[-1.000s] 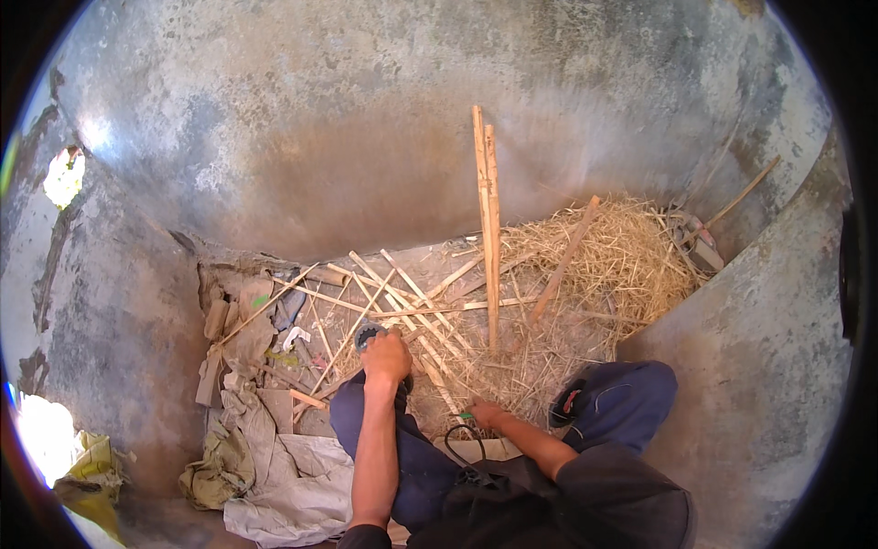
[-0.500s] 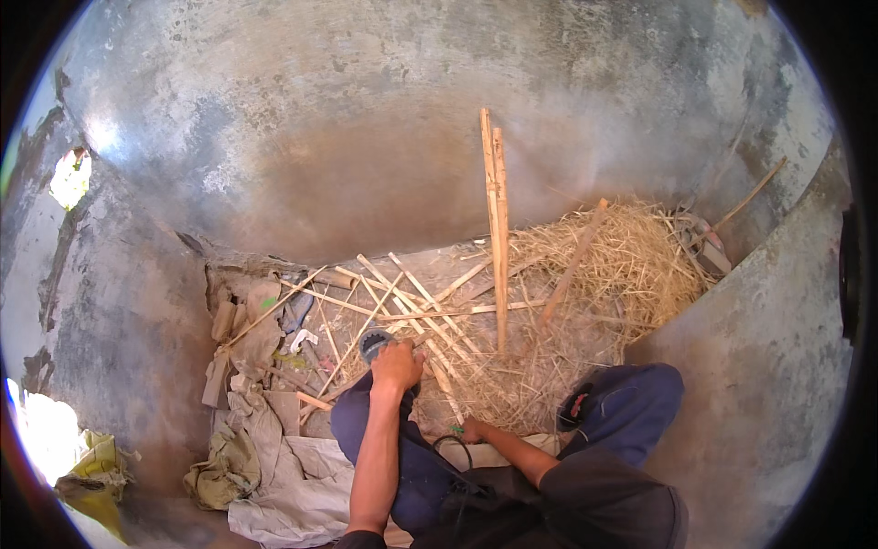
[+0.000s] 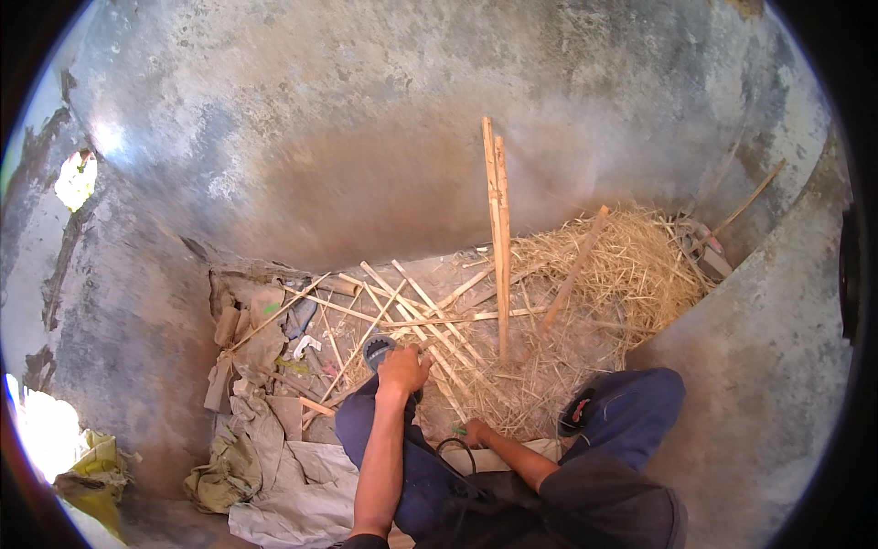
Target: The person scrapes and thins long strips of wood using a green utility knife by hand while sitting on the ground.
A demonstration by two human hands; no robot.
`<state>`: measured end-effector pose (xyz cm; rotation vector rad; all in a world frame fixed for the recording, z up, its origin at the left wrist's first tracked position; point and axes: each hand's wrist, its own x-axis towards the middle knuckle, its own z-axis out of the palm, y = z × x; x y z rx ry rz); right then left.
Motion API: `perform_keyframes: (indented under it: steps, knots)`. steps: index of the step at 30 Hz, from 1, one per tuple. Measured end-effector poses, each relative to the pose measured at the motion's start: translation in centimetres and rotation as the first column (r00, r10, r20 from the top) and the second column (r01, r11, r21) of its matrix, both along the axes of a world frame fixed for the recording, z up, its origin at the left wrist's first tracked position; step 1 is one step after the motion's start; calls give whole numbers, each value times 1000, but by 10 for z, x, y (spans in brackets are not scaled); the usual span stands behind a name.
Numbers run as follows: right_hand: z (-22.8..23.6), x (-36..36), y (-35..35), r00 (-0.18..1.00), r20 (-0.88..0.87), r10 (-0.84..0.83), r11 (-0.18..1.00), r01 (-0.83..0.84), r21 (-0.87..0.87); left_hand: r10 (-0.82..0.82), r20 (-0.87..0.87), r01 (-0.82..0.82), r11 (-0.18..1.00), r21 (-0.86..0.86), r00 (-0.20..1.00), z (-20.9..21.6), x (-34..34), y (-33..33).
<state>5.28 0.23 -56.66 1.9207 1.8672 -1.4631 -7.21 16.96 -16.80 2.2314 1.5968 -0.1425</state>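
Observation:
My left hand (image 3: 402,371) is closed, knuckles up, over my left knee beside the dark toe of a shoe (image 3: 376,349). Its fingertips are hidden, so whatever it grips does not show. Lower and to the right, my right hand (image 3: 476,433) is closed near the floor between my legs. A small green piece (image 3: 460,431) shows at its fingertips, too little of it to name. A black cord loop (image 3: 450,443) curves just left of that hand. Pale split-wood strips (image 3: 430,316) lie crisscrossed on the floor beyond both hands, some ending close to them.
Two tall strips (image 3: 497,238) lean against the far wall (image 3: 366,137). A heap of straw-like shavings (image 3: 640,261) fills the right corner, with a flat wooden slat (image 3: 578,261) across it. Crumpled cloth (image 3: 297,489) and scraps lie left. A side wall (image 3: 759,384) stands close right.
The view has shifted slightly. My left hand has turned a little to the right, and a short strip end by its fingers no longer shows clearly. My right hand stays low, still closed.

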Motion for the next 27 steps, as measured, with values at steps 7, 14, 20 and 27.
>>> perform_keyframes:
  steps: [7,14,20,27]
  knots:
    - [8,-5,1,958,195,-208,977,212,1,2,24,0,997,-74,1000,-5,-7,7]
    - [57,46,-18,727,-203,-656,711,685,156,-2,23,5,995,-97,1000,3,-1,3]
    - [66,78,-11,681,-391,-620,778,597,-195,1,38,1,999,-35,999,-7,7,6]
    - [84,164,-29,487,-642,-592,705,-74,-705,49,49,-50,998,27,998,-13,15,11]
